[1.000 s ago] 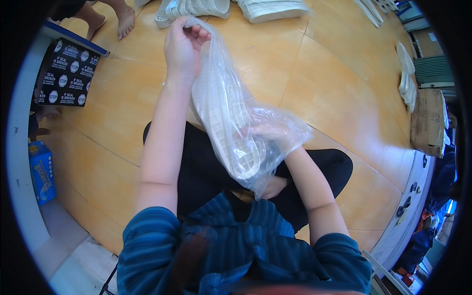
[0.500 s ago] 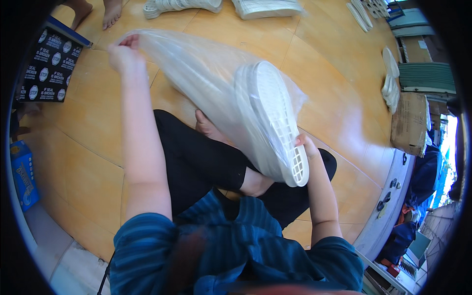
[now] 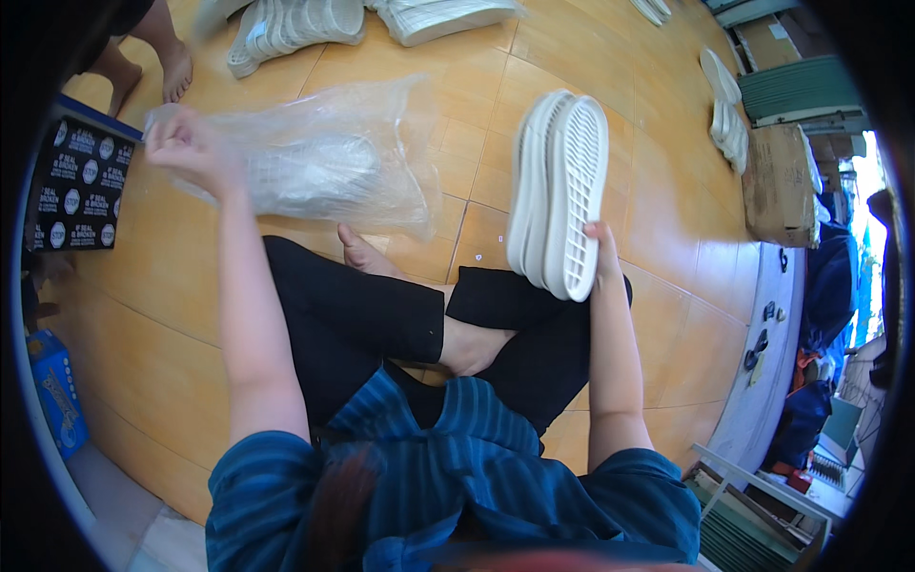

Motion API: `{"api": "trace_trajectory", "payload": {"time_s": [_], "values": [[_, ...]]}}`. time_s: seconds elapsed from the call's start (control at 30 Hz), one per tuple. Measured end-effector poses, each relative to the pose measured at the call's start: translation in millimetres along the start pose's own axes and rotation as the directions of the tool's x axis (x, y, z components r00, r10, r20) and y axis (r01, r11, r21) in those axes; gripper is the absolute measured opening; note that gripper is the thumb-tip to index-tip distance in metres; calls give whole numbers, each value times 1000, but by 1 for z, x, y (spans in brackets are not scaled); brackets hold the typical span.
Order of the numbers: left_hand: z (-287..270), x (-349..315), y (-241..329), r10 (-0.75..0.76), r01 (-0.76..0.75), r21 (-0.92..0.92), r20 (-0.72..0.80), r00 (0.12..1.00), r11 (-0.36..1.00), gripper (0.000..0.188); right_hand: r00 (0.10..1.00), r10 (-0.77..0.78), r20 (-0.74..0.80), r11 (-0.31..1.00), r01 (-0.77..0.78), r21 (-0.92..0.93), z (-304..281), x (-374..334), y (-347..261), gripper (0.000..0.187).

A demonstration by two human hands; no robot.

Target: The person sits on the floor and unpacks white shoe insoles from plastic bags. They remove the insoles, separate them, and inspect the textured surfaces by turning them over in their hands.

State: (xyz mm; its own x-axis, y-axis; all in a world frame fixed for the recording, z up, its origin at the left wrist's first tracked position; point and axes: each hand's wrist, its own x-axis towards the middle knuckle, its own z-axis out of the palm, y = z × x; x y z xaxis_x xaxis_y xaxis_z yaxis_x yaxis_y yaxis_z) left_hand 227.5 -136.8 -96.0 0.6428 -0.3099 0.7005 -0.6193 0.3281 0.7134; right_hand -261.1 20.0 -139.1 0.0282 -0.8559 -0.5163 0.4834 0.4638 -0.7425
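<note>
Motion blur is smearing the left hand (image 3: 193,151), making its separate fingers hard to make out; they are curling shut on the gathered end of a clear plastic bag (image 3: 315,170). Wrinkled film is veiling pale contents, blurring their outline; whether the bag is touching the tiled floor (image 3: 658,181), cannot tell. Right hand (image 3: 605,255) is clamping the lower end of a stack of white shoe soles (image 3: 579,167): thumb is showing beside the gridded face, other fingers are hiding behind. Soles are overlapping, hiding the exact count. Stack is standing tilted above the right knee, well apart from the bag. Hands are sitting wide apart. Left arm is stretching forward and outward, hand bunching fist-like; right forearm is pointing straight ahead. Black-clad legs (image 3: 367,310) are folding beneath. Another pile of pale soles (image 3: 303,36) is getting cut by the top edge. Another person's foot (image 3: 176,72) is showing upper left, most of the body falling out of view. Dark rim is swallowing part of a black box (image 3: 84,186).
</note>
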Motion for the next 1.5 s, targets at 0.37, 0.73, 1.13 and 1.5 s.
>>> {"api": "trace_trajectory", "payload": {"time_s": [0.37, 0.73, 1.13, 1.5], "values": [[-3, -159, 84, -41, 382, -26, 985, 165, 924, 19, 971, -215, -108, 811, 116, -573, 21, 92, 25, 68], [14, -151, 59, -118, 305, 42, 965, 236, 951, 23, 351, -924, 150, -27, 332, -943, 95, 14, 78, 52], [-24, -7, 1, -310, 565, -225, 651, 693, 793, 27, 975, -189, 117, 867, 222, -446, 197, 174, 80, 23], [-134, 9, -185, -817, 949, -12, 505, 278, 315, 39, 956, 90, 279, 662, 152, -734, 230, 216, 146, 46]]}}
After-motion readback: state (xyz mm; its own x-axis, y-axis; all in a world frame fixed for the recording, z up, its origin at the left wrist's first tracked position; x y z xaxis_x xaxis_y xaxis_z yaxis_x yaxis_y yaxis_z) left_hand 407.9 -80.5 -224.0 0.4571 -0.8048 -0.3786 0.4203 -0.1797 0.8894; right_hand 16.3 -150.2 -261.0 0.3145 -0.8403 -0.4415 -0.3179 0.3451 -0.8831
